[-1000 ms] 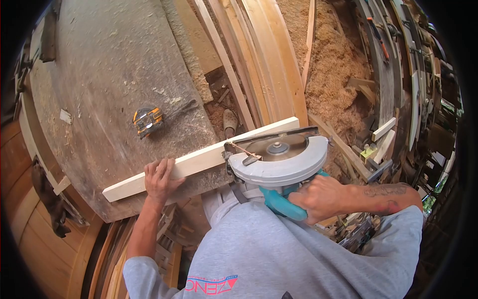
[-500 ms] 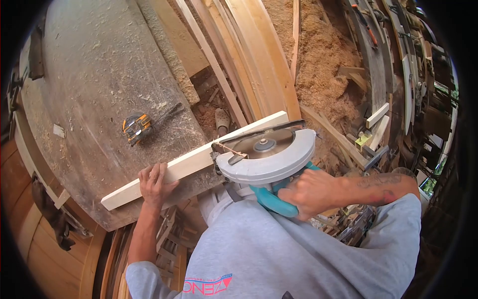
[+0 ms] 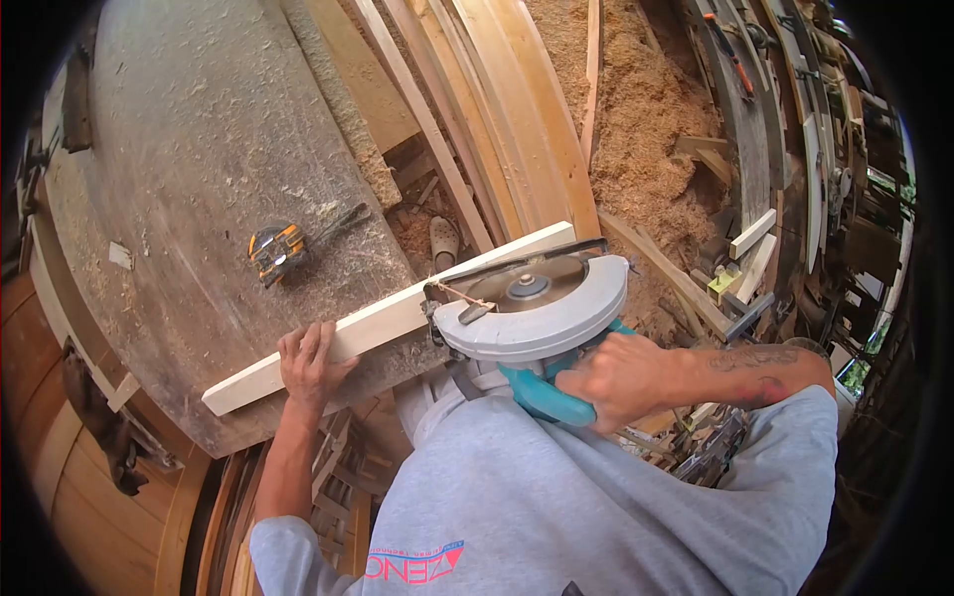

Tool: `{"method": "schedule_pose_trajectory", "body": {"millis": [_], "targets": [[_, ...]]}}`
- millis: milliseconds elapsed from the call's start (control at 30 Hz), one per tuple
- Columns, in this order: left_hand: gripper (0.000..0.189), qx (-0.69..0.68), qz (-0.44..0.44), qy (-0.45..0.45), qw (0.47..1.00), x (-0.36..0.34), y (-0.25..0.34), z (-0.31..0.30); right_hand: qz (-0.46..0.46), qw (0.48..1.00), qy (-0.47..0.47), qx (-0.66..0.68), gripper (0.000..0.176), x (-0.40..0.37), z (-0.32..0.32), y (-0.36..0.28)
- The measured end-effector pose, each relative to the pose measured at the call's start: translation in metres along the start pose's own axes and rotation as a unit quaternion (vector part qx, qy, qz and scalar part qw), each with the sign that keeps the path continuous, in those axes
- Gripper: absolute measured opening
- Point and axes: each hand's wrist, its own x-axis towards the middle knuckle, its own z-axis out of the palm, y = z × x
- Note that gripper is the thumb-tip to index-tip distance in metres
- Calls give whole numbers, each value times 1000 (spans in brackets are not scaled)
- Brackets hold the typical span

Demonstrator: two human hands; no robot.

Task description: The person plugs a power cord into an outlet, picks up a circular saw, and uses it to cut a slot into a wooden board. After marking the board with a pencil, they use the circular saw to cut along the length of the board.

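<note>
A pale wooden batten (image 3: 388, 318) lies slantwise across the worktable's near edge, its right end sticking out past it. My left hand (image 3: 313, 366) rests on the batten near its left end, fingers over the top and slightly apart, thumb along the near side. My right hand (image 3: 611, 379) is wrapped round the teal handle of a circular saw (image 3: 532, 333). The saw, with a grey guard and a round blade, sits at the right part of the batten. Where the blade meets the wood is hidden.
A tape measure (image 3: 277, 253) lies on the dusty worktable (image 3: 199, 189). Long boards (image 3: 507, 109) stretch away beyond the batten, beside a heap of sawdust (image 3: 646, 129). Offcuts and a yellow block (image 3: 723, 282) are at the right. A shoe (image 3: 443, 238) shows below the table.
The view has shifted very slightly. Both hands, the saw and the batten keep nearly the same places.
</note>
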Motion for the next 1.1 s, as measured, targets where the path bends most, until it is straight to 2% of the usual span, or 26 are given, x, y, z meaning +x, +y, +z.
{"method": "schedule_pose_trajectory", "body": {"millis": [533, 1100], "targets": [[77, -10, -9, -2, 1000, 4, 2, -3, -22, 1000, 6, -16, 21, 1, 0, 7], [72, -5, -5, -3, 1000, 1, 0, -1, -21, 999, 12, -22, 20, 1, -3, 8]]}}
